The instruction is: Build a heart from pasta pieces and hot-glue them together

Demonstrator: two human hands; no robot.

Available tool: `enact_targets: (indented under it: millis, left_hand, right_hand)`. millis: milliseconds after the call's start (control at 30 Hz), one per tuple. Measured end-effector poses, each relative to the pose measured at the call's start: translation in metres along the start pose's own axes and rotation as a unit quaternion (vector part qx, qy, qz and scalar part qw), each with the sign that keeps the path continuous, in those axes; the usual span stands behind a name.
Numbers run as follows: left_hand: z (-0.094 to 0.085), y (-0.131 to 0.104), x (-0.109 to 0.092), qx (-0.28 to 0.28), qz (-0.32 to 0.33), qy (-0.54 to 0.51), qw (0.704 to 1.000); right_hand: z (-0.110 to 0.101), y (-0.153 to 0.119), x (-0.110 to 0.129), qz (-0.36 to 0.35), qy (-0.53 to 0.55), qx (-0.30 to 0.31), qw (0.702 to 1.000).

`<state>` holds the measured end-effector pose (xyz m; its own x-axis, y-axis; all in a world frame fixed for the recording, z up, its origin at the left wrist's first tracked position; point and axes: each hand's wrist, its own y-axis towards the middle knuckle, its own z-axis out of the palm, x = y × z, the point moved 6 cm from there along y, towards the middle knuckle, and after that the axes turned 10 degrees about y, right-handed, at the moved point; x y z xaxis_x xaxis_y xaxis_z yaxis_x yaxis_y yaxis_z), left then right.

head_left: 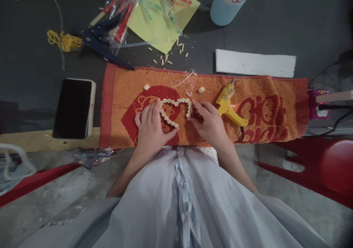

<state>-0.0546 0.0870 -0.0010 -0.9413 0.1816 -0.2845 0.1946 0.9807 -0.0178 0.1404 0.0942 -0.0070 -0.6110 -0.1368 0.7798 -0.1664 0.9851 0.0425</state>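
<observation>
A heart-shaped outline built of small pale wooden-looking pieces lies on an orange towel, with a gap at its lower right. My left hand holds its left side, fingertips at the upper left edge and thumb by the lower tip. At the right side, the thumb and index finger of my right hand grip the short end of the outline. Just right of that hand lies a yellow glue gun, nozzle pointing away from me. Small clusters of pale pieces sit above the heart.
A phone lies left of the towel. Beyond it are dark blue pliers, plastic-wrapped sticks, yellow paper and scattered cut bits. A white strip and blue bottle stand farther right. Red chairs flank me.
</observation>
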Motion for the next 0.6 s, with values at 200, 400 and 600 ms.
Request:
enact_targets:
  millis: [200, 400, 600]
  left_hand:
    - [-0.0007, 0.0, -0.0005, -0.011, 0.006, 0.003, 1.0]
    - [-0.0005, -0.0001, -0.0005, -0.01, 0.006, 0.006, 1.0]
    - [-0.0006, -0.0006, -0.0002, -0.007, 0.008, 0.003, 1.0]
  right_hand:
    - [-0.0003, 0.0003, 0.0005, -0.002, -0.007, -0.004, 1.0]
    - [0.0006, -0.0006, 0.0003, -0.006, -0.005, -0.019, 1.0]
    - [0.0004, -0.0012, 0.0013, -0.006, -0.009, -0.022, 1.0]
